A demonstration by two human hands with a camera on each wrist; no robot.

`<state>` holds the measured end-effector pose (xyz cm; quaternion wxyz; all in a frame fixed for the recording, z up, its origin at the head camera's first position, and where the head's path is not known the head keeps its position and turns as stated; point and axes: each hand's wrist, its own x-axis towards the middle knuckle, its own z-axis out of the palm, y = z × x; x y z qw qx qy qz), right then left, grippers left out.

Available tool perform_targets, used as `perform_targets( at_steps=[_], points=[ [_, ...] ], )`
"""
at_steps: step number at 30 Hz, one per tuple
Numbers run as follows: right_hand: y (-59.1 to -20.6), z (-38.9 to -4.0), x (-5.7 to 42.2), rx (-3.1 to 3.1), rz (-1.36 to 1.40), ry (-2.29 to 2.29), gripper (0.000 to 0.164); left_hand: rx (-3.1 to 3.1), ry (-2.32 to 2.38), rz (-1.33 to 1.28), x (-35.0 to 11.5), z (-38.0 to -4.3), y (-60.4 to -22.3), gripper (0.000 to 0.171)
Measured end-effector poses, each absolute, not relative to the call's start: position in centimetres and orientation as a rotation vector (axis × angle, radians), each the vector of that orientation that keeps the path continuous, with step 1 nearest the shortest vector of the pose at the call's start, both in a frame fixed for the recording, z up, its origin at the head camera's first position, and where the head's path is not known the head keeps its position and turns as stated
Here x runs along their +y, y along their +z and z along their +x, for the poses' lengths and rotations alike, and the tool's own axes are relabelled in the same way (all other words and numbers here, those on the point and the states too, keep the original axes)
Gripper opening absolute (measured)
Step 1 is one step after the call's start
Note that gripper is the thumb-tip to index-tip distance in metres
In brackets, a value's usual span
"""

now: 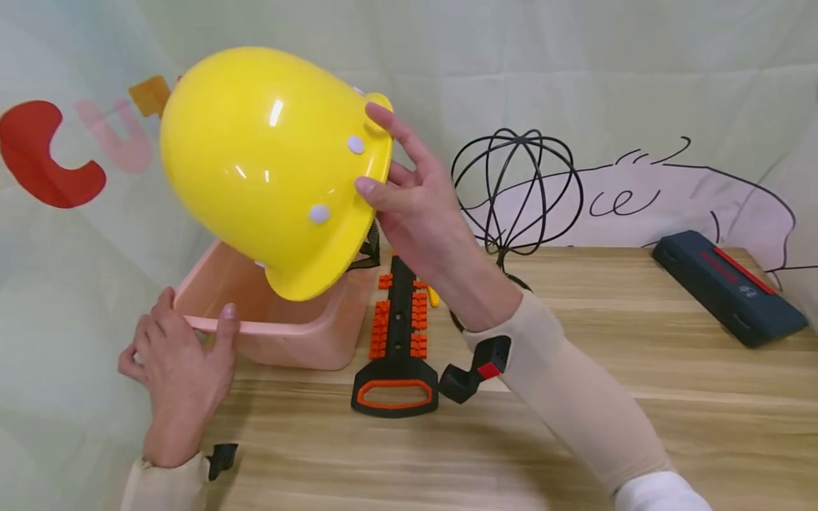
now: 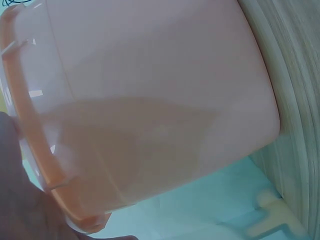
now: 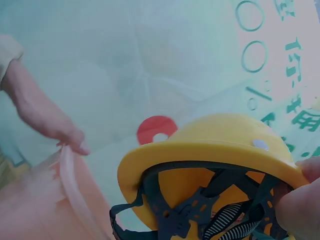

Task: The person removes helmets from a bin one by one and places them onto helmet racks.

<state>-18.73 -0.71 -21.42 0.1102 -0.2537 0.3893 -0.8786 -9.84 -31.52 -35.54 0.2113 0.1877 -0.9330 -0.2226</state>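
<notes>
A yellow hard hat [image 1: 249, 149] is held tilted above the pink bin [image 1: 294, 348] by my right hand [image 1: 424, 202]. The thumb and fingers of that hand pinch its brim. In the right wrist view, the underside of the hard hat [image 3: 220, 150] shows a dark inner harness [image 3: 175, 215] and a loose strap. At the bin's near left corner, my left hand [image 1: 185, 355] grips the rim, thumb over the edge. The left wrist view is mostly filled by the outer wall of the bin [image 2: 165, 75]. The hat hides part of the bin's inside.
Right of the bin lies a black bar [image 1: 398, 305] with orange clips and a looped handle. Behind my right forearm stands a black wire whisk-shaped thing [image 1: 501, 250]. A dark blue case [image 1: 703, 277] lies at the right. Printed cloth hangs behind the wooden table [image 1: 575, 397].
</notes>
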Motion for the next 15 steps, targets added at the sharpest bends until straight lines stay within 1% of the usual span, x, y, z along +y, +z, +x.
perform_targets(
  at_steps=[6, 15],
  points=[
    [-21.4, -17.2, 1.7, 1.050, -0.836, -2.703, 0.072, -2.589, -0.632, 0.509, -31.5, -9.9, -35.6, 0.096],
    [-20.5, -15.2, 6.1, 0.921, -0.915, -2.864, 0.070, -2.596, -0.633, 0.509, -31.8, -9.8, -35.6, 0.095]
  ],
)
